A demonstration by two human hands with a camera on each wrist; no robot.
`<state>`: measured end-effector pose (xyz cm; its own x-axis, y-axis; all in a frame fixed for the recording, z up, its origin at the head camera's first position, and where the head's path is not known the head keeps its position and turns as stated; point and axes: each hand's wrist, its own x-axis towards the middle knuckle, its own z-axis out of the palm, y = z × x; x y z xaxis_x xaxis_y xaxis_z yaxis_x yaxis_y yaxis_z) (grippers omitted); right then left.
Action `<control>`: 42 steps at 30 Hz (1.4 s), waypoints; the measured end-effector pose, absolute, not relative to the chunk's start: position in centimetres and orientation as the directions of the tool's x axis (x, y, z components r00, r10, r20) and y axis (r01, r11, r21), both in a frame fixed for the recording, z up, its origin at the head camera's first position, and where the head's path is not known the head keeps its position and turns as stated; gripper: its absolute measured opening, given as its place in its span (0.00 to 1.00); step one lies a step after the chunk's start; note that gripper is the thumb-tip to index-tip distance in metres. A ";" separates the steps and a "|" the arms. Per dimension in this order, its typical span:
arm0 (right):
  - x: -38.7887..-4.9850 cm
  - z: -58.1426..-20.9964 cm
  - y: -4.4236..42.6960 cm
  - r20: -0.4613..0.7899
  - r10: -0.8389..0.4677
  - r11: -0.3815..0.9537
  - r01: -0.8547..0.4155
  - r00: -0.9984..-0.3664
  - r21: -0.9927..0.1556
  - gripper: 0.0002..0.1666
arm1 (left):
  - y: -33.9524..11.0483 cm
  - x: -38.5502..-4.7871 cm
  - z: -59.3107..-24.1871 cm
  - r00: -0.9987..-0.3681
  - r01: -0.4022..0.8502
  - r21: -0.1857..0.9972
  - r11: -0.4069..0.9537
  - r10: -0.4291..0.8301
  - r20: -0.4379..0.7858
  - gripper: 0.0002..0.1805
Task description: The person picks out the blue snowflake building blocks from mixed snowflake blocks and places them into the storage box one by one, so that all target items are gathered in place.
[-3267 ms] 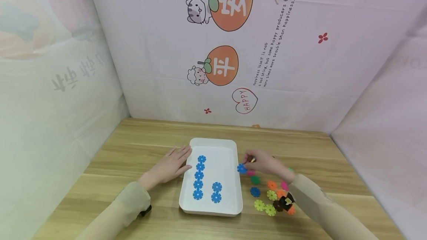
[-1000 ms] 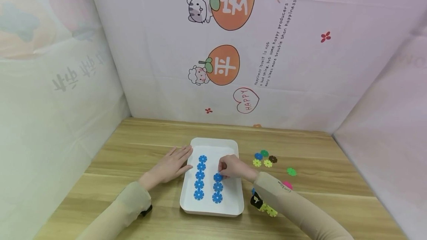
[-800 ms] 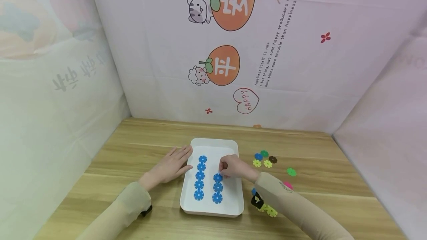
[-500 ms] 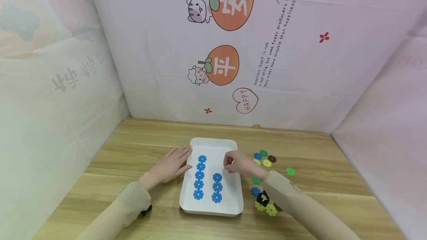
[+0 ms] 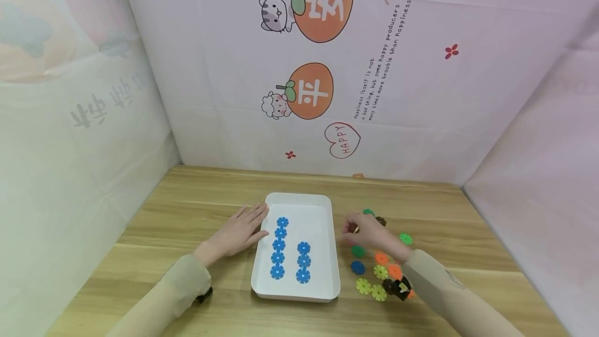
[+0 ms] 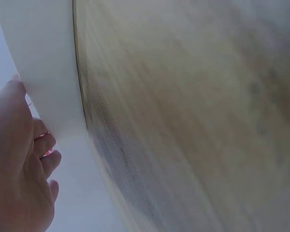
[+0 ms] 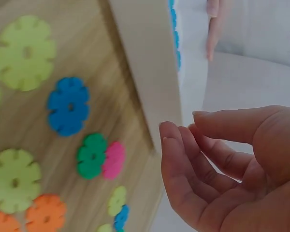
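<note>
In the head view, my left hand (image 5: 238,232) lies with straight fingers on the left rim of a white tray (image 5: 311,212). The left wrist view shows its fingertips at the tray wall (image 6: 48,63). Inside the tray, several blue snowflake discs (image 5: 278,245) form a left column, and three blue snowflake discs (image 5: 303,261) make a shorter right one. My right hand (image 5: 372,234) is above the table just right of the tray. Its fingers are loosely bent, and the right wrist view shows a gap between thumb and fingers (image 7: 171,140), with nothing held.
Loose snowflake discs lie right of the tray: a blue disc (image 5: 357,267), a green disc (image 5: 357,251), yellow discs (image 5: 363,286), orange discs (image 5: 381,258) and a brown disc (image 5: 381,221). The right arm hides part of this area. A printed cloth wall (image 5: 234,134) stands behind the table.
My right hand brought a blue snowflake disc into the tray, set it atop the right column and let go. It then moved back right, out over the table. The left hand stayed put.
</note>
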<state>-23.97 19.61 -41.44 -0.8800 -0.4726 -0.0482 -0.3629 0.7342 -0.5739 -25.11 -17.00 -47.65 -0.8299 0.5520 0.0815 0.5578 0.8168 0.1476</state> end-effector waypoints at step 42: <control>-21.1 -44.9 22.5 -0.098 -0.521 0.700 -0.360 -0.848 -0.617 0.12 | -16.9 -25.0 -47.5 -0.833 0.553 0.129 0.823 0.548 0.071 0.38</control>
